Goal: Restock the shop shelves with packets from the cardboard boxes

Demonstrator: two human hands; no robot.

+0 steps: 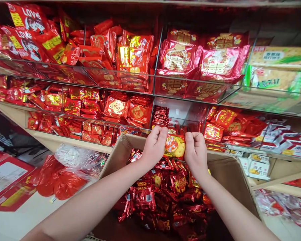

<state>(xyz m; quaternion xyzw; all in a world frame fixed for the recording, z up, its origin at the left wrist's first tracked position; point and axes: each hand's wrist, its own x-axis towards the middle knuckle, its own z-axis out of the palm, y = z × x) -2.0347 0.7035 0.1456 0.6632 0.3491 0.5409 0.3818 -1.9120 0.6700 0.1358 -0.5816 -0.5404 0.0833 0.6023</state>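
My left hand (155, 146) and my right hand (196, 152) pinch the two ends of a red and gold biscuit packet (175, 146). Its printed front, with Chinese writing and round biscuits, faces me. Below my hands stands a brown cardboard box (217, 169), open at the top. Many shiny red biscuit packets (177, 182) lie loose inside it. Just beyond my hands is a clear shelf compartment (182, 108); a stack of dark red packets (160, 115) stands at its left side.
Clear-fronted shelves hold red packets (135, 55), pink-topped packets (182, 55) and pale green-edged cracker packs (276, 78). White-and-red packets (287, 137) fill the lower right. Red plastic bags (61, 180) and a red carton (8, 177) lie on the floor at left.
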